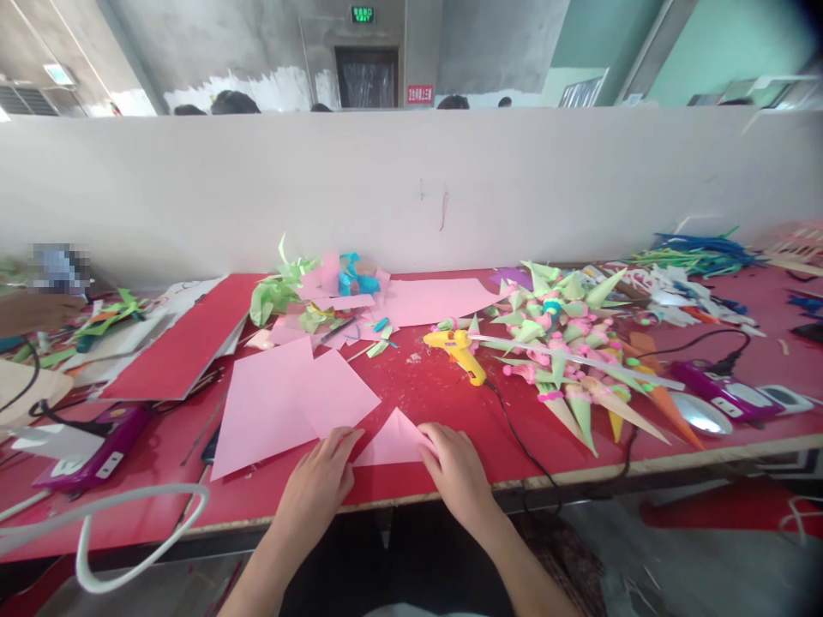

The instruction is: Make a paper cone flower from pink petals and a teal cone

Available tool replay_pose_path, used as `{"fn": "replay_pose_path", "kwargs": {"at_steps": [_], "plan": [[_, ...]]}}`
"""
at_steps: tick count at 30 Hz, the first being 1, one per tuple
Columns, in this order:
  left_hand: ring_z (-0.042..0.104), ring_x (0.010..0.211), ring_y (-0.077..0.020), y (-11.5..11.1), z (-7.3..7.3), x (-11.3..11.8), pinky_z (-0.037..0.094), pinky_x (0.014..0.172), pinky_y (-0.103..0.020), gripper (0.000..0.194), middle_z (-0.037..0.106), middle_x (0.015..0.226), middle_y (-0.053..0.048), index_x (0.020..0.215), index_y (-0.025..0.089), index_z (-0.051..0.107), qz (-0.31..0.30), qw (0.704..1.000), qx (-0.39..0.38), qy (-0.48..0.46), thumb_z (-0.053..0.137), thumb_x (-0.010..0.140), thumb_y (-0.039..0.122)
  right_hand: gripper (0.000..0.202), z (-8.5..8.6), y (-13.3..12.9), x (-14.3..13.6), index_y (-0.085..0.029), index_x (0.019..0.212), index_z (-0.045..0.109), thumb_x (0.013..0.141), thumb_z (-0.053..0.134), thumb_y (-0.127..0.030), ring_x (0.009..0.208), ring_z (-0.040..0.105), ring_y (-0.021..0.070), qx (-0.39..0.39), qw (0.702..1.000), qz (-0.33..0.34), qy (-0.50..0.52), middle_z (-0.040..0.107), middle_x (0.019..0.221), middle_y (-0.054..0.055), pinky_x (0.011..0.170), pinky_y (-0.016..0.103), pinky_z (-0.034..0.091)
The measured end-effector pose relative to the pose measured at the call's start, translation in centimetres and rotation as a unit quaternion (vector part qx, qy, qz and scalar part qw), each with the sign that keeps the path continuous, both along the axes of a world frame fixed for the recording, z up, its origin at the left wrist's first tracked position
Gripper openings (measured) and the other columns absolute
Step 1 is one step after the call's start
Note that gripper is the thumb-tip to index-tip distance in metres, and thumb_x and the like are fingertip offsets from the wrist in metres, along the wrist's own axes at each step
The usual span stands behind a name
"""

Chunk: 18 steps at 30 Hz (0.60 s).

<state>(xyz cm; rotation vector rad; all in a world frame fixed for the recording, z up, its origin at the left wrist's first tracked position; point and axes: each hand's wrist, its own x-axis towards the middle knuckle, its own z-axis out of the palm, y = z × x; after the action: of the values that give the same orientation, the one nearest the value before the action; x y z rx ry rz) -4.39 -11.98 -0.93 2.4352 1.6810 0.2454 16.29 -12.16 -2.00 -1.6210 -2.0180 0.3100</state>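
A small pink paper triangle (393, 441) lies near the front edge of the red table (424, 394). My left hand (318, 484) rests flat with its fingertips on the triangle's left corner. My right hand (458, 470) presses on its right corner. Both hands lie palm down on the paper. A larger pink sheet (289, 398) sits just left of the triangle, touching it near my left hand.
A yellow glue gun (458, 350) with a black cord lies behind my right hand. Several paper cones (572, 368) pile at the right. Pink and green scraps (321, 296) sit at the back, a purple device (103, 446) at the left, a white partition (411, 188) behind.
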Motion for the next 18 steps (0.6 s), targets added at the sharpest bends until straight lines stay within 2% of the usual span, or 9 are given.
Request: {"fn": "replay_pose_path", "kwargs": {"at_steps": [6, 11, 18], "plan": [[0.057, 0.093, -0.0167, -0.15, -0.3, 0.19, 0.047, 0.081, -0.03, 0.034, 0.052, 0.113, -0.007, 0.111, 0.021, 0.05, 0.005, 0.998, 0.039, -0.046, 0.026, 0.087, 0.018, 0.016, 0.01, 0.03, -0.01, -0.017, 0.09, 0.057, 0.079, 0.047, -0.012, 0.077, 0.059, 0.0196, -0.01, 1.0, 0.001, 0.007, 0.065, 0.087, 0.006, 0.068, 0.029, 0.037], [0.057, 0.091, -0.0175, -0.01, -0.52, 0.35, 0.048, 0.077, -0.031, 0.028, 0.052, 0.11, -0.005, 0.109, 0.023, 0.05, 0.012, 0.997, 0.045, -0.059, 0.035, 0.086, 0.032, 0.016, -0.08, 0.03, 0.03, -0.017, 0.091, 0.057, 0.08, 0.046, -0.013, 0.076, 0.059, 0.0196, -0.006, 1.0, 0.0, 0.004, 0.065, 0.086, 0.006, 0.067, 0.029, 0.037], [0.056, 0.094, -0.0178, 0.16, -0.63, 0.04, 0.048, 0.078, -0.031, 0.028, 0.051, 0.111, -0.006, 0.108, 0.024, 0.051, 0.007, 0.996, 0.024, -0.084, 0.034, 0.086, 0.023, 0.016, -0.14, 0.02, 0.02, -0.018, 0.09, 0.057, 0.08, 0.045, -0.013, 0.075, 0.059, 0.0189, 0.008, 1.0, 0.002, -0.003, 0.065, 0.085, 0.005, 0.066, 0.029, 0.037]]}}
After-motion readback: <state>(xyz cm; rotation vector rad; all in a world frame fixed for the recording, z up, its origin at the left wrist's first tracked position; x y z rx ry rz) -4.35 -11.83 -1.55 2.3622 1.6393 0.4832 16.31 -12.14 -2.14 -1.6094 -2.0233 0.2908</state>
